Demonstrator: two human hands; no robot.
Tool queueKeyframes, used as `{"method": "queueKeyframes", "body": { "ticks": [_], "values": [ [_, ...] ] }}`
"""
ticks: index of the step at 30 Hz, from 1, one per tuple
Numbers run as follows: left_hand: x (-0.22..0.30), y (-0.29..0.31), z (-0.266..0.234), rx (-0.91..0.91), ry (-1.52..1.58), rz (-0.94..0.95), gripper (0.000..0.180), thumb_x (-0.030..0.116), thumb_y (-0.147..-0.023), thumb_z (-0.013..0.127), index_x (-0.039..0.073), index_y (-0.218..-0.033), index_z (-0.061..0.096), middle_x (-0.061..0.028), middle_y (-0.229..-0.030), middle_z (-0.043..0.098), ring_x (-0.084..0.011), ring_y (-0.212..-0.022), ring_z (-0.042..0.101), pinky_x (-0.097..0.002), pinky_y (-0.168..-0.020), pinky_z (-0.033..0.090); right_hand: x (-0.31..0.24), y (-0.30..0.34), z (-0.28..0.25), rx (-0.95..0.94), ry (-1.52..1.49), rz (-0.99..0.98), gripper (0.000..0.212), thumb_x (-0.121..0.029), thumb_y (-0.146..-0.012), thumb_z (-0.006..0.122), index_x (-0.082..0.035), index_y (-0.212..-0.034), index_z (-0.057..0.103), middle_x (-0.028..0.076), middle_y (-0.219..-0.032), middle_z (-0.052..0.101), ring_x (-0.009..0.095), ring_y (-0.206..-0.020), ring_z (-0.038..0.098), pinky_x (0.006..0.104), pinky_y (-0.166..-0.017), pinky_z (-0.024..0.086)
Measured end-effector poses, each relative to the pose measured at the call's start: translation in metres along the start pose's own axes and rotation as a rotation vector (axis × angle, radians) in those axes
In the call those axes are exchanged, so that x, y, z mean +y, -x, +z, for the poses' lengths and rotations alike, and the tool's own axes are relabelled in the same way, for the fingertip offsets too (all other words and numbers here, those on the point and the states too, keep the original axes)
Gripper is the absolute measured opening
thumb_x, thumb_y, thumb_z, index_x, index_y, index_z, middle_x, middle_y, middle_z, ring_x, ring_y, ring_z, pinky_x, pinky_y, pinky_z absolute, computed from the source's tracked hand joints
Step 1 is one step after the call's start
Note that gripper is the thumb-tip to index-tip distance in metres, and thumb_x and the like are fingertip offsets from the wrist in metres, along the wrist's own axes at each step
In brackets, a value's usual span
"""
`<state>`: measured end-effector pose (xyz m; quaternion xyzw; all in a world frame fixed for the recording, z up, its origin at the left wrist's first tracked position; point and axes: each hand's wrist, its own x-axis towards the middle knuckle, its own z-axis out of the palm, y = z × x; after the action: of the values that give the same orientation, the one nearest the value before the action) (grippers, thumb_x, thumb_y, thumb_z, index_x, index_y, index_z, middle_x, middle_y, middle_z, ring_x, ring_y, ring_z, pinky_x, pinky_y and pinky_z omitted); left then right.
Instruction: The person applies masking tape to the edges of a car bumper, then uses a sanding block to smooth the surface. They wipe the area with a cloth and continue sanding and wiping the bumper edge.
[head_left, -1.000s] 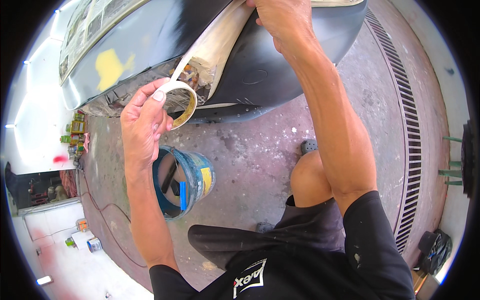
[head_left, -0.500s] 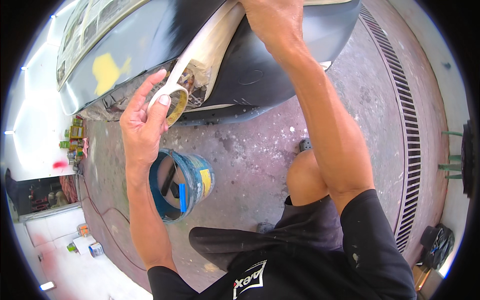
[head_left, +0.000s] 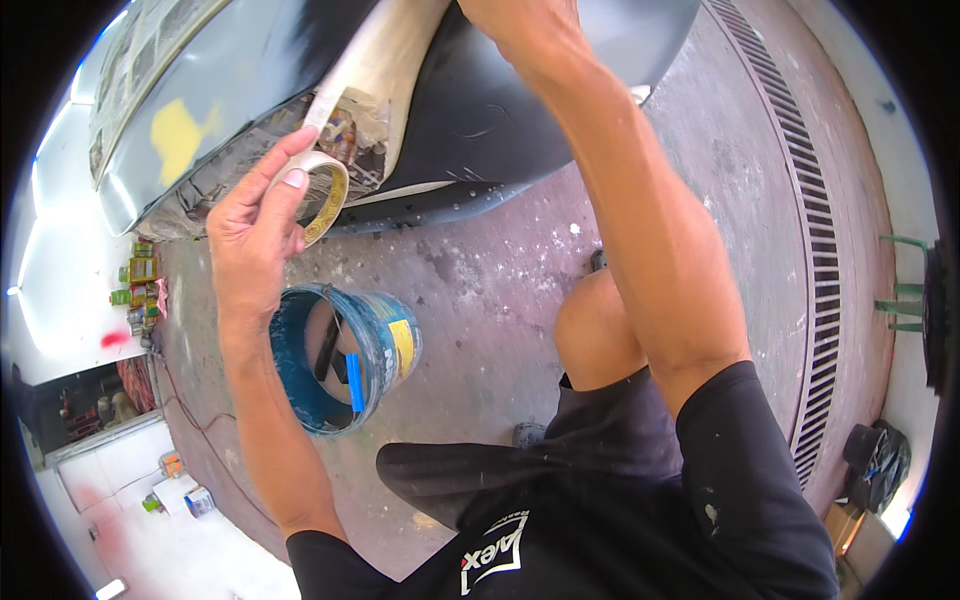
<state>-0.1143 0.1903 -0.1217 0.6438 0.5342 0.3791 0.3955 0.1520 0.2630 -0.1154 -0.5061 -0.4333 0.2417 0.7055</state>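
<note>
My left hand (head_left: 250, 235) grips a roll of masking tape (head_left: 335, 200) between thumb and fingers. A pale strip of tape (head_left: 328, 104) runs up from the roll along the masked edge of a car body, and my index fingertip lies against it. The car panel (head_left: 485, 95) is dark grey and black; a yellow patch (head_left: 178, 135) marks the lighter panel at left. Newspaper and pale masking (head_left: 372, 110) cover the gap between the panels. My right hand (head_left: 525, 25) is against the upper part of the car, its fingers cut off by the top edge.
A blue bucket (head_left: 300, 385) stands on the floor below my left hand, with dark blocks and a bright blue piece (head_left: 355, 382) inside. A floor drain grate (head_left: 820, 260) runs down the right. Cans (head_left: 140, 270) and a hose (head_left: 195, 415) are at left.
The view has shifted, so the car and bucket sit further left and up. My left hand has moved slightly left with the roll, and its index fingertip now meets the tape strip.
</note>
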Motion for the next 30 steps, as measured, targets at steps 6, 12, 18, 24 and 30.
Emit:
{"method": "queueKeyframes", "body": {
  "ticks": [6, 12, 18, 24, 30],
  "values": [
    [0.003, -0.004, -0.003, -0.022, 0.057, -0.031, 0.038, 0.013, -0.104, 0.064, 0.006, -0.14, 0.073, 0.0106, -0.063, 0.045, -0.0001, -0.053, 0.033, -0.0216, -0.052, 0.035, -0.015, -0.006, -0.019, -0.111, 0.13, 0.078, 0.03, -0.022, -0.088, 0.072, 0.006, -0.078, 0.076, 0.017, -0.069, 0.07, 0.024, -0.068, 0.07, 0.0417, -0.068, 0.054],
    [0.007, -0.005, -0.007, -0.053, 0.076, -0.04, 0.038, 0.012, -0.104, 0.064, 0.004, -0.14, 0.073, 0.0102, -0.062, 0.045, -0.0002, -0.052, 0.034, -0.022, -0.053, 0.036, -0.015, -0.007, -0.012, -0.068, 0.113, 0.085, 0.031, -0.022, -0.089, 0.072, 0.008, -0.082, 0.076, 0.02, -0.07, 0.071, 0.027, -0.07, 0.072, 0.0434, -0.07, 0.055],
    [0.003, -0.003, -0.007, -0.038, -0.01, -0.032, 0.038, 0.012, -0.104, 0.065, 0.005, -0.14, 0.073, 0.0098, -0.063, 0.045, -0.0001, -0.054, 0.036, -0.022, -0.053, 0.035, 0.001, -0.008, -0.001, 0.017, 0.151, -0.011, 0.027, -0.022, -0.09, 0.072, 0.005, -0.086, 0.079, 0.025, -0.079, 0.075, 0.034, -0.078, 0.077, 0.045, -0.077, 0.058],
    [0.001, 0.0, 0.0, 0.007, -0.077, 0.004, 0.037, 0.011, -0.104, 0.066, 0.007, -0.14, 0.074, 0.0084, -0.076, 0.06, 0.001, -0.058, 0.038, -0.0202, -0.054, 0.034, 0.01, -0.007, 0.001, 0.041, 0.165, -0.063, 0.024, -0.021, -0.091, 0.074, 0.002, -0.089, 0.08, 0.024, -0.084, 0.076, 0.038, -0.084, 0.077, 0.0468, -0.081, 0.058],
    [0.004, -0.001, 0.0, -0.012, -0.075, 0.006, 0.036, 0.01, -0.104, 0.065, 0.007, -0.139, 0.075, 0.0068, -0.083, 0.066, 0.0013, -0.059, 0.04, -0.0194, -0.054, 0.034, 0.018, -0.01, 0.008, 0.09, 0.154, -0.032, 0.021, -0.018, -0.092, 0.073, 0.001, -0.097, 0.079, 0.022, -0.09, 0.078, 0.037, -0.088, 0.076, 0.046, -0.083, 0.057]
  ]
}}
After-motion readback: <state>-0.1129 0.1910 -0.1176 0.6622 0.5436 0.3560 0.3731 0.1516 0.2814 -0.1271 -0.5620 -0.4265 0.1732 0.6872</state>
